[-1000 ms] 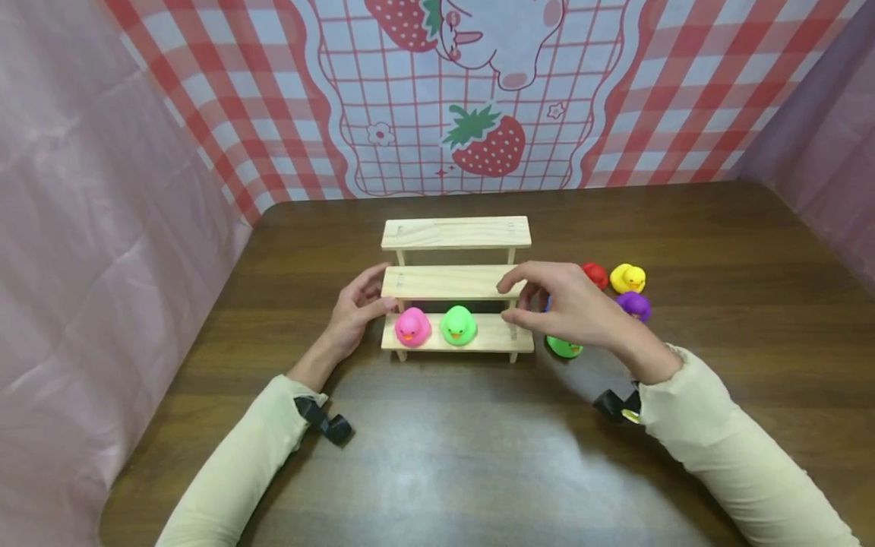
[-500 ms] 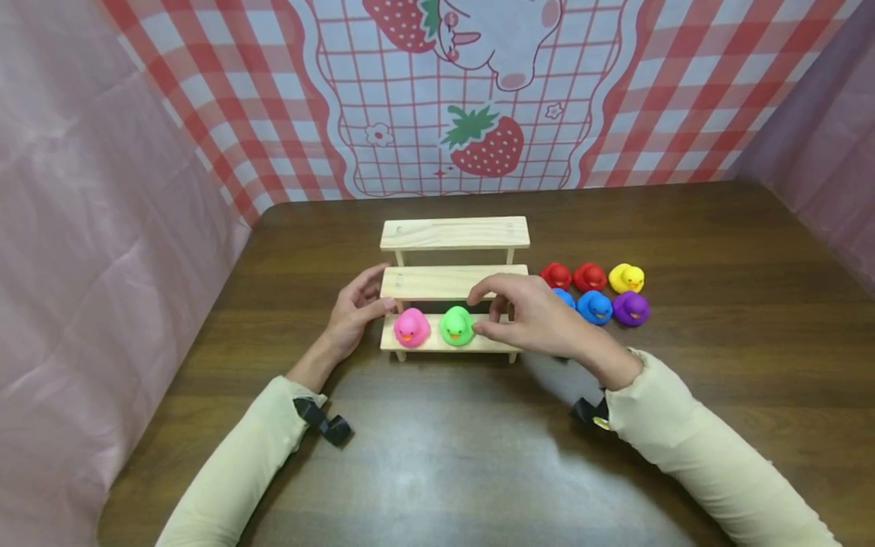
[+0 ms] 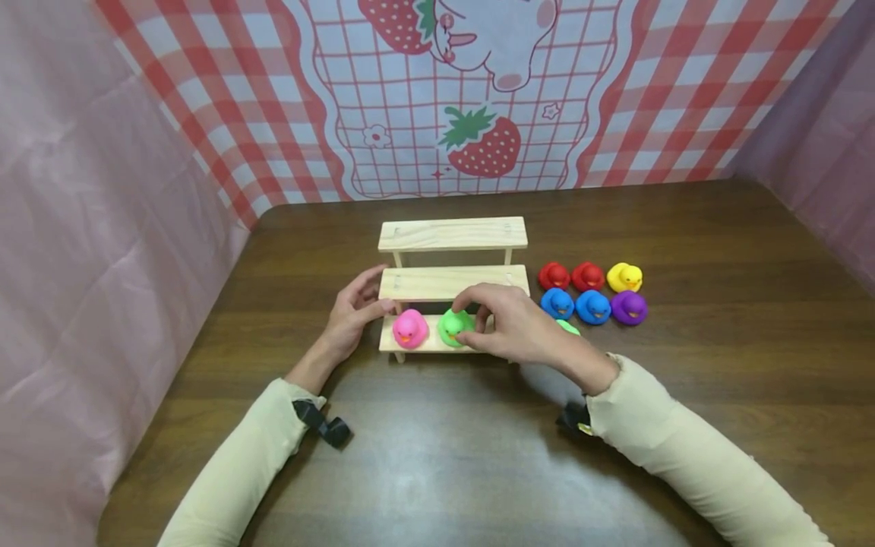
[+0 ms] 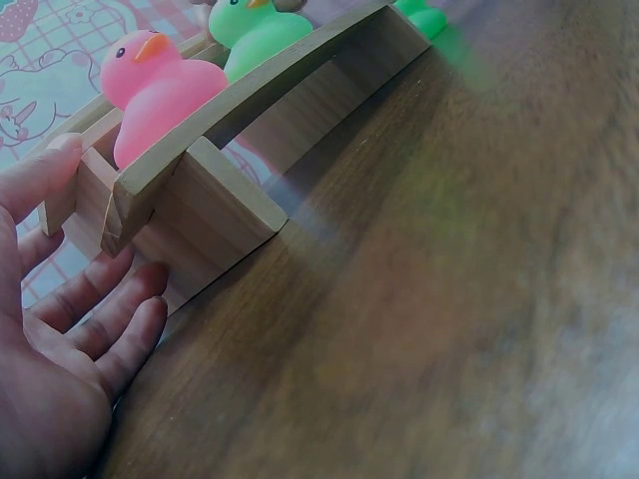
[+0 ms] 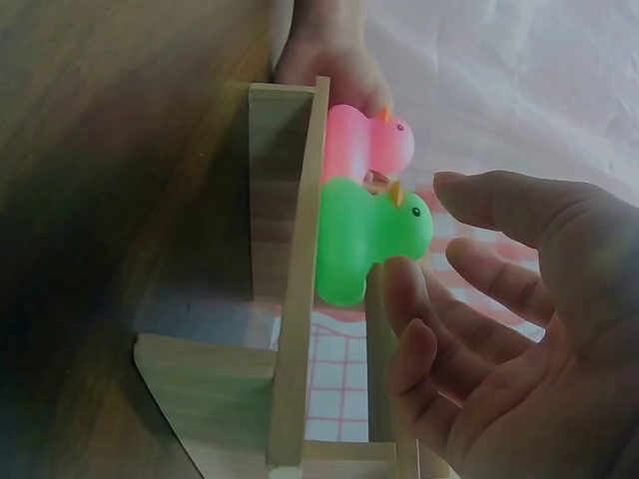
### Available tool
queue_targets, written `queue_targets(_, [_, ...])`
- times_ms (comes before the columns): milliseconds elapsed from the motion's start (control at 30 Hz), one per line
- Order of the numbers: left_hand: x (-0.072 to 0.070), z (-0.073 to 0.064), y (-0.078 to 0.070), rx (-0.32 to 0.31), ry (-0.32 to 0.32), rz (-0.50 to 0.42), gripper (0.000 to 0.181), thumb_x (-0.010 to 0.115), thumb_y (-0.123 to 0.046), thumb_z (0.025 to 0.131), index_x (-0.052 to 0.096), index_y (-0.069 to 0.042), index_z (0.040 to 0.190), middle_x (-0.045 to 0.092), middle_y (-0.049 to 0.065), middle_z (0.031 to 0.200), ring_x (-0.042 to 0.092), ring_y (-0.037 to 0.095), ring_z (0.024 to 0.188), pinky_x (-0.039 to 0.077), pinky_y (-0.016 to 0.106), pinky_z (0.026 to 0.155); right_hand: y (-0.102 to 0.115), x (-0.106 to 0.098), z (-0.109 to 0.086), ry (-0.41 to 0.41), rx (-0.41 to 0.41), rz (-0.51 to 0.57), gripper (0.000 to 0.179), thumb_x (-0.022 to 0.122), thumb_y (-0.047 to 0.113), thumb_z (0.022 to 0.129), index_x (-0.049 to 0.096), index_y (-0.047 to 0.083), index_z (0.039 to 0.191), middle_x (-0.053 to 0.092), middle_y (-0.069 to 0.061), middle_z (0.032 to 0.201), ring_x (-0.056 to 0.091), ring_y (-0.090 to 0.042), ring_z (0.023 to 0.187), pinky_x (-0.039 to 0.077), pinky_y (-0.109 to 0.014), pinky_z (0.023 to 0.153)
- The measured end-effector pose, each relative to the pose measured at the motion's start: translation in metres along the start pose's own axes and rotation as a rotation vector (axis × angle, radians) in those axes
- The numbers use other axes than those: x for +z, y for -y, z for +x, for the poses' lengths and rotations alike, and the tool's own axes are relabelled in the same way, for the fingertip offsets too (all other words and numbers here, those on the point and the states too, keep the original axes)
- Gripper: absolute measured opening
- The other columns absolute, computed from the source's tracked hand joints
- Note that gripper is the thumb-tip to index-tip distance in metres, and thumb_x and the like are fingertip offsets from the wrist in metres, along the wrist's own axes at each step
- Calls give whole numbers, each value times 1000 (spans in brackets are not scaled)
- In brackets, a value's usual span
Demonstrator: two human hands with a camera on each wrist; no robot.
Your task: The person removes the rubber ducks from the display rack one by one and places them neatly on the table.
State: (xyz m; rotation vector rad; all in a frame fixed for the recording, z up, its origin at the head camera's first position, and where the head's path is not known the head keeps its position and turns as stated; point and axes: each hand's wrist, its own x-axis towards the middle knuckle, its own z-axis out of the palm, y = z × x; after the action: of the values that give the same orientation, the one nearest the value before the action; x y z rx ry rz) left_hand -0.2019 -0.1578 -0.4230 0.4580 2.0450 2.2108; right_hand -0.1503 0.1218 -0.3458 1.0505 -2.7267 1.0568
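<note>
A small three-step wooden display shelf [image 3: 444, 282] stands on the table. My left hand [image 3: 350, 317] holds its left end; in the left wrist view the thumb lies at a board's end and the curled fingers reach below. On the lowest step sit a pink rubber duck [image 3: 410, 329] at the left and a green rubber duck [image 3: 451, 327] beside it, both upright. Around the green duck, my right hand [image 3: 516, 325] spreads thumb and forefinger. The right wrist view shows a gap between the thumb and the green duck [image 5: 364, 239], with the other fingers loosely bent.
Right of the shelf, more rubber ducks stand in rows: two red [image 3: 588, 276], one yellow [image 3: 625, 277], two blue [image 3: 592, 307], one purple [image 3: 629, 308]. Another green duck [image 3: 567, 327] is mostly hidden by my right hand. A checked strawberry cloth [image 3: 485, 148] hangs behind the table.
My right hand has moved left from the shelf's right end to the green duck on the lowest step. More ducks at the right have come into sight. The left hand keeps its place.
</note>
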Motion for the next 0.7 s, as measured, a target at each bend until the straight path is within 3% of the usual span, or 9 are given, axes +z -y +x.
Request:
queue_targets(200, [0, 0, -1, 5, 0, 1, 67, 59, 4, 87, 36, 5, 150, 71, -10, 101, 67, 6, 90, 53, 19, 84, 1, 4, 0, 6, -3, -19, 33, 83, 20, 80, 68, 8, 108, 72, -4, 100, 65, -7, 72, 53, -22, 66])
queue_targets(700, [1, 0, 0, 9, -1, -1, 66, 58, 5, 87, 36, 6, 150, 71, -12, 102, 66, 5, 91, 53, 18, 84, 0, 14, -3, -16, 9, -77, 30, 81, 22, 82, 66, 12, 106, 69, 0, 89, 62, -4, 69, 51, -21, 63])
